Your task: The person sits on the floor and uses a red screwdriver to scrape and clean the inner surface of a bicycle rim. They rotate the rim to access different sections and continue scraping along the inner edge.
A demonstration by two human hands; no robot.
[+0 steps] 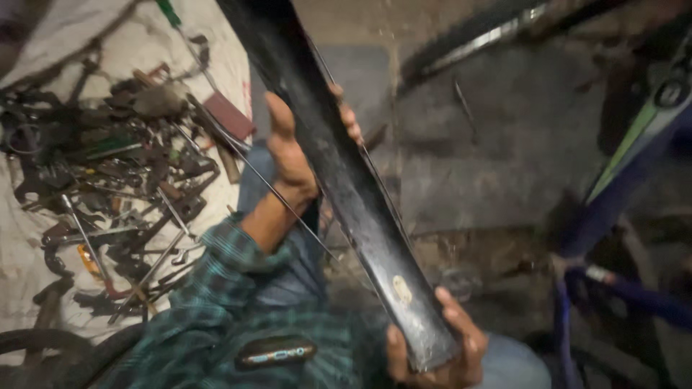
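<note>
A long black bicycle wheel rim runs slantwise from the top centre down to the bottom centre, with thin spokes leading off it. My left hand, on a teal plaid sleeve, grips the rim's upper middle, thumb up and fingers curled round its far side. My right hand clasps the rim's lower part near the bottom edge of the view. A pale oval sticker sits on the rim just above that hand.
A heap of dark metal tools lies on a white cloth at left. A blue and green bicycle frame stands at right, a tyre at the top right. A small dark device sticks out of my shirt pocket.
</note>
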